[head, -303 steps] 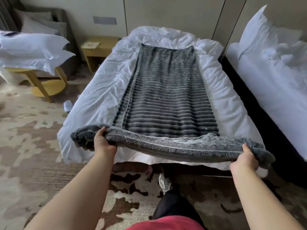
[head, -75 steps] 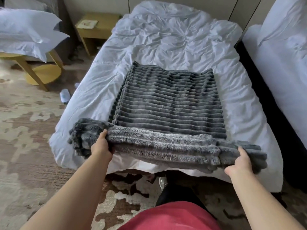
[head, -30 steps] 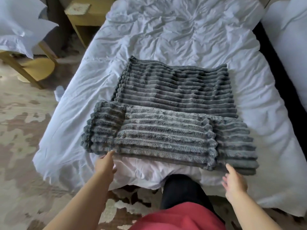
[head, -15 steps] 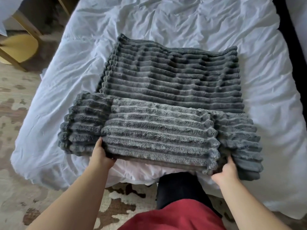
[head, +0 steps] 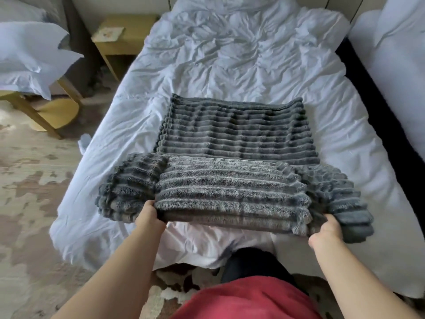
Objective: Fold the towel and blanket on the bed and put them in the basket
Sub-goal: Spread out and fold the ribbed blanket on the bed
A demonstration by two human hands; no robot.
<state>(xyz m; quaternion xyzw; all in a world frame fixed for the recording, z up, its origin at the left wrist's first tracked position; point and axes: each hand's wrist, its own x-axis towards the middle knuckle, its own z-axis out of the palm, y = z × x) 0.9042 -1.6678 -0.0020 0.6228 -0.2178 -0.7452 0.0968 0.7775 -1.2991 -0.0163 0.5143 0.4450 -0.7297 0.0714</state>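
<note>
The grey ribbed blanket (head: 232, 162) lies partly folded on the white bed (head: 253, 65), its near fold raised at 6 o'clock. The left hand (head: 149, 216) grips the fold's left corner, fingers closed on it; the right hand (head: 326, 233) grips the right corner likewise.

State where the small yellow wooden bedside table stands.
The small yellow wooden bedside table stands at the head view's upper left, beside the white bed's far left corner.

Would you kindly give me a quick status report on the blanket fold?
Left hand and right hand both gripping the near edge. Grey ribbed blanket partly folded on the bed. Nothing in the way; no basket or towel in view.
</note>
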